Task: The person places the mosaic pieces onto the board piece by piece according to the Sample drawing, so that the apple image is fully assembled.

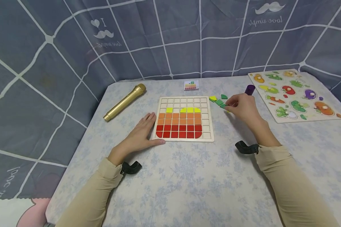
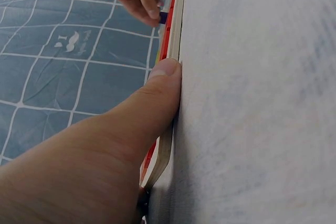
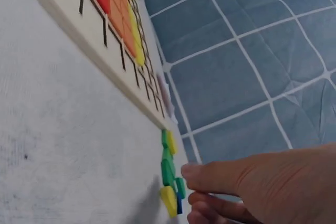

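Note:
My left hand (image 1: pixel 142 132) rests along the left side of a wooden grid board (image 1: pixel 206 135), fingers straight. Its thumb (image 2: pixel 167 69) lies against the board's front edge. Red, orange and yellow tiles (image 1: pixel 175 121) sit in rows in the grid. My right hand (image 1: pixel 242 108) is over a small group of loose pieces right of the board, its fingertips bent and close to a green piece (image 3: pixel 180 187). I cannot tell whether thumb and finger pinch it. Other green pieces (image 1: pixel 219 102) and a yellow piece (image 1: pixel 212 98) lie beside them.
A small pattern card (image 1: pixel 191 85) stands behind the board. To the left lies a gold microphone (image 1: pixel 125 102). A purple cylinder (image 1: pixel 250 90) shows just behind my right hand. At the right is a vegetable puzzle board (image 1: pixel 295 96), and a grey checked cloth (image 1: pixel 182 37) hangs behind the table.

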